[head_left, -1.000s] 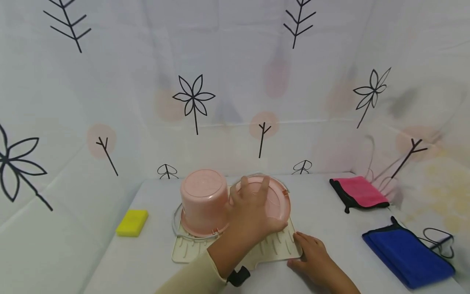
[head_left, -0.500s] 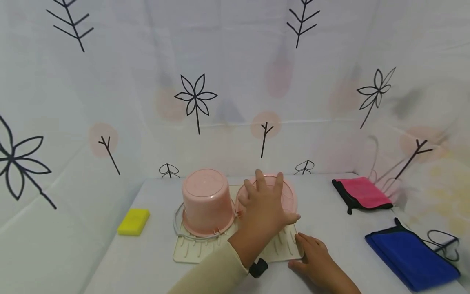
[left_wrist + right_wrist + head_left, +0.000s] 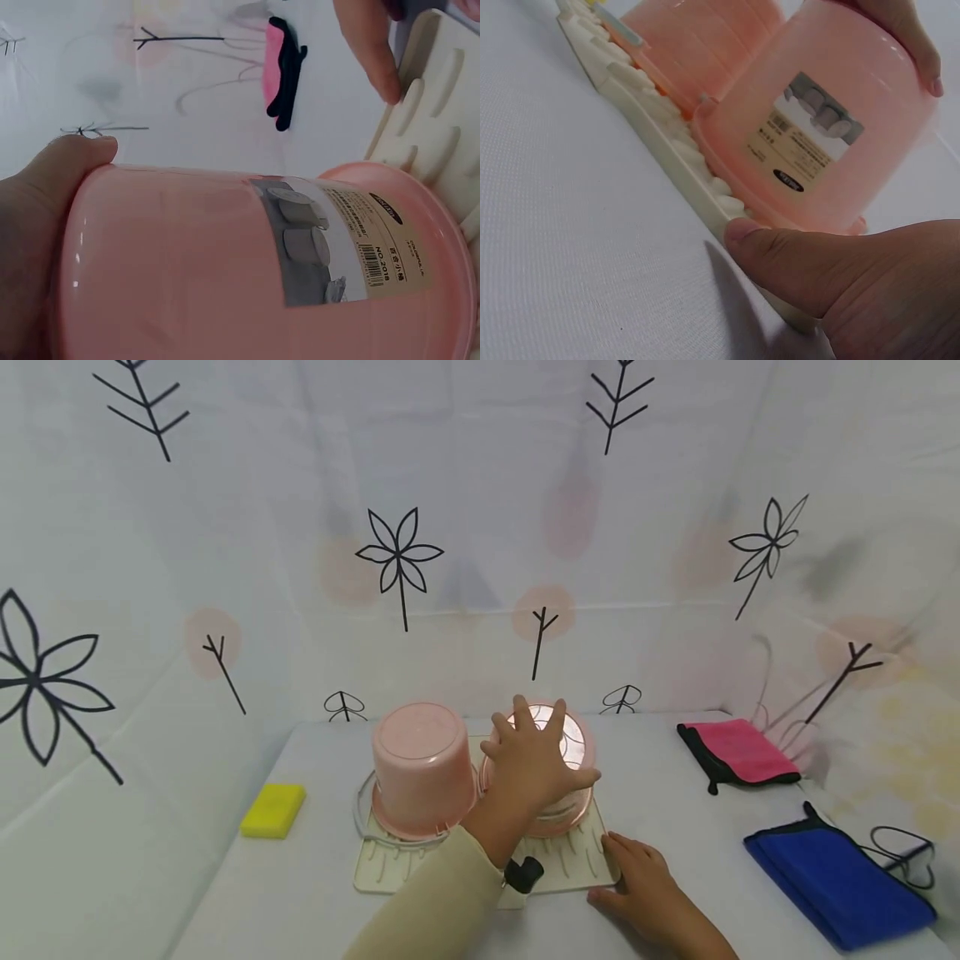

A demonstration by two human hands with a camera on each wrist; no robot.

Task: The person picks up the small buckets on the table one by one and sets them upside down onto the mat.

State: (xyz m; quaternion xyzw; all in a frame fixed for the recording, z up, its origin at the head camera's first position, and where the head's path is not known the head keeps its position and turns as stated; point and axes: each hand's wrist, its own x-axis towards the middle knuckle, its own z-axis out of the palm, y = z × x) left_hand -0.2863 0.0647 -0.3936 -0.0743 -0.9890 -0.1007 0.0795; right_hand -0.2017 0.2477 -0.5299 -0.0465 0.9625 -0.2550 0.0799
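Observation:
Two pink plastic buckets stand upside down side by side on a cream ridged drainer tray [image 3: 386,870]. My left hand [image 3: 528,768] spreads over the base of the right bucket [image 3: 579,745], fingers and thumb hooked at the base's edge. In the left wrist view that bucket [image 3: 172,255] shows a printed label on its side, its flared rim down by the tray. The left bucket [image 3: 420,768] has its grey handle lying around its rim. My right hand [image 3: 637,883] grips the tray's near right corner; in the right wrist view its thumb [image 3: 780,259] presses the tray edge.
A yellow sponge [image 3: 273,811] lies on the white table [image 3: 247,902] to the left. On the right are a folded pink cloth [image 3: 746,750] and a folded blue cloth [image 3: 840,887], both black-edged. A patterned white curtain [image 3: 480,460] hangs behind.
My left hand has shifted a little right and away from me. The right bucket under it has changed its tilt and now stands base up beside the left one. My right hand stays put.

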